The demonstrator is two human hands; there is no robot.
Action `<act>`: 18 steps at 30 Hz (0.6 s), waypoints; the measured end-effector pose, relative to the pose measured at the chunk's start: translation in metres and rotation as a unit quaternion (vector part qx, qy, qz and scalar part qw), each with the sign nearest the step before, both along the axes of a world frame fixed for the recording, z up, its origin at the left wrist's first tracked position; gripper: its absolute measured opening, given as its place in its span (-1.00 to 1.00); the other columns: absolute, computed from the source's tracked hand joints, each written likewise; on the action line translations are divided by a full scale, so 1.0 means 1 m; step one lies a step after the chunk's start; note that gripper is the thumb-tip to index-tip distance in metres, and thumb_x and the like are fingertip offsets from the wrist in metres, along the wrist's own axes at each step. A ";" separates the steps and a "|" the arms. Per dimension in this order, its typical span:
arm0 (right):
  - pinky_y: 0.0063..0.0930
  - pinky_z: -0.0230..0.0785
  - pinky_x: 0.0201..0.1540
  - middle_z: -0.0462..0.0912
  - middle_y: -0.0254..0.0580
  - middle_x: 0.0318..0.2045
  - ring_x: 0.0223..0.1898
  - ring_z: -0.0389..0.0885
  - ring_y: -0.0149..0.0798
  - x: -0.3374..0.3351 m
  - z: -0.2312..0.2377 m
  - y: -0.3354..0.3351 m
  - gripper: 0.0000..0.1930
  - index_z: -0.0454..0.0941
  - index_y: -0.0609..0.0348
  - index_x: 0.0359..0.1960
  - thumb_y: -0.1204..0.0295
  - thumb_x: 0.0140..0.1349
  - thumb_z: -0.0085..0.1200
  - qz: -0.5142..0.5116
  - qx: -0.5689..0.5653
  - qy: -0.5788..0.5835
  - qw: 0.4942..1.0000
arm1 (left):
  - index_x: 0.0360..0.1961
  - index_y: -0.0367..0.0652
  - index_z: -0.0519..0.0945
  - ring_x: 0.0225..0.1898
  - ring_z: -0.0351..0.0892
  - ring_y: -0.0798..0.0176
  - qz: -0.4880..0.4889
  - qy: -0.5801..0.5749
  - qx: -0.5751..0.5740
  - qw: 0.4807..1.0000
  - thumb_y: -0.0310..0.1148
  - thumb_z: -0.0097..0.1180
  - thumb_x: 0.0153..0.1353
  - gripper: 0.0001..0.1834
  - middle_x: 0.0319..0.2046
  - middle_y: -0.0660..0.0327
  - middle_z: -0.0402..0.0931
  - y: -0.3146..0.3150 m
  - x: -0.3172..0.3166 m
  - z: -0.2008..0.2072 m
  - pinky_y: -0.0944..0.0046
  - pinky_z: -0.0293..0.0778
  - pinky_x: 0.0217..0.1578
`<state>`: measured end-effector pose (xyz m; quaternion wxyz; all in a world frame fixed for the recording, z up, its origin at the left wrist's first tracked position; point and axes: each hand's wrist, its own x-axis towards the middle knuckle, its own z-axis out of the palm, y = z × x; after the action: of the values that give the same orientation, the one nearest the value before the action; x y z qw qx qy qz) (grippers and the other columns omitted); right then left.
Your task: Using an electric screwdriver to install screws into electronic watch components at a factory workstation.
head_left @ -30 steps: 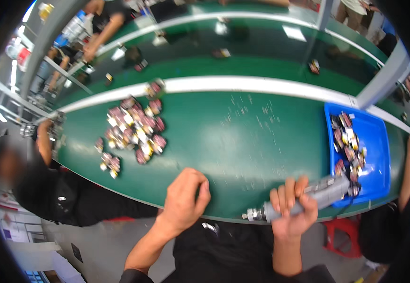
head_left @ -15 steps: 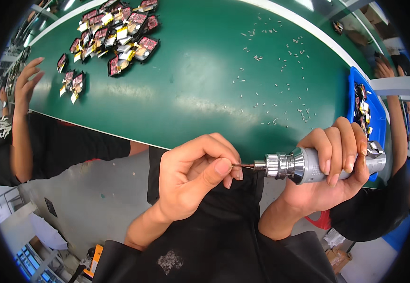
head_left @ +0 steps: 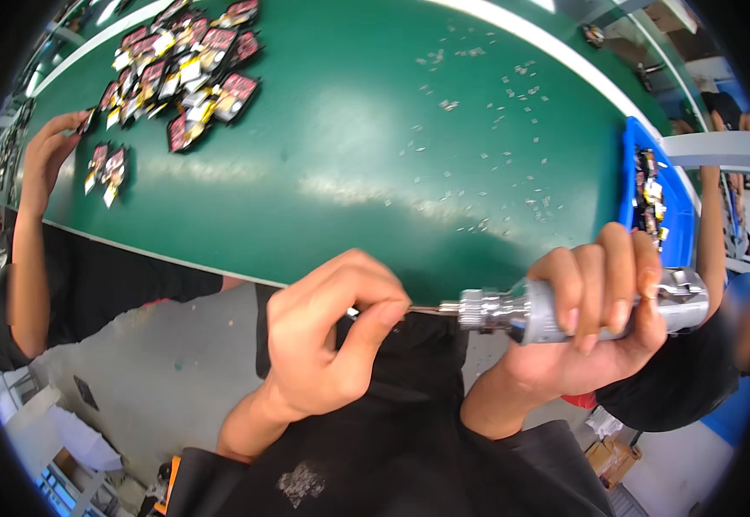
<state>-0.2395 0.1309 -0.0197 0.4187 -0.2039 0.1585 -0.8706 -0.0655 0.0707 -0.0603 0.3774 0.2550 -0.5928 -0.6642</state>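
My right hand (head_left: 603, 293) is wrapped round a grey electric screwdriver (head_left: 547, 312), held level with its silver chuck (head_left: 483, 309) toward the left. From the chuck a thin bit (head_left: 427, 308) reaches to my left hand (head_left: 332, 332). My left thumb and forefinger are pinched at the bit's tip, which they hide. A small shiny spot shows between the left fingers; what it is I cannot make out. Both hands are in front of the green table's near edge, over my black clothing.
Black-cased parts with yellow and white pieces (head_left: 190, 73) are heaped on the green table (head_left: 332, 112). Many tiny silvery pieces (head_left: 513, 95) lie scattered at right. A blue bin (head_left: 677, 220) holds more parts. At left, a co-worker's hand (head_left: 47, 155) touches a part.
The view has shifted a little. My left fingers have curled tighter around the bit tip, and the co-worker's left-side hand has come down onto a black part.
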 end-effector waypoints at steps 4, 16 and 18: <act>-0.49 0.19 -0.52 0.38 -0.29 -0.60 -0.74 0.24 -0.47 -0.007 -0.006 0.004 -0.93 0.35 0.10 -0.36 0.41 0.17 -0.07 -0.013 0.036 -0.039 0.998 | -0.48 -0.37 0.52 -0.58 0.48 0.21 0.050 -0.085 -0.207 0.973 -0.73 0.13 -0.02 -0.91 -0.59 0.11 0.50 0.001 -0.012 -0.002 0.32 0.40 -0.53; -0.53 0.16 -0.51 0.36 -0.33 -0.62 -0.74 0.22 -0.50 -0.012 -0.007 0.017 -0.90 0.40 0.09 -0.38 0.36 0.16 -0.11 -0.029 0.057 -0.050 0.997 | -0.51 -0.35 0.45 -0.64 0.28 0.45 0.038 -0.090 -0.134 0.986 -0.65 0.00 0.18 -0.88 -0.56 0.16 0.44 0.021 -0.024 0.002 0.49 0.19 -0.64; -0.52 0.16 -0.51 0.35 -0.33 -0.62 -0.74 0.20 -0.50 -0.011 -0.008 0.018 -0.89 0.40 0.10 -0.38 0.35 0.16 -0.09 -0.033 0.059 -0.057 0.996 | -0.51 -0.37 0.46 -0.64 0.29 0.45 0.042 -0.105 -0.098 0.989 -0.66 0.00 0.18 -0.88 -0.56 0.16 0.44 0.023 -0.024 0.005 0.49 0.20 -0.62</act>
<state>-0.2501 0.1493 -0.0282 0.4094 -0.1236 0.1926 -0.8832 -0.0897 0.0936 -0.0556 0.3637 0.3094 -0.6800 -0.5563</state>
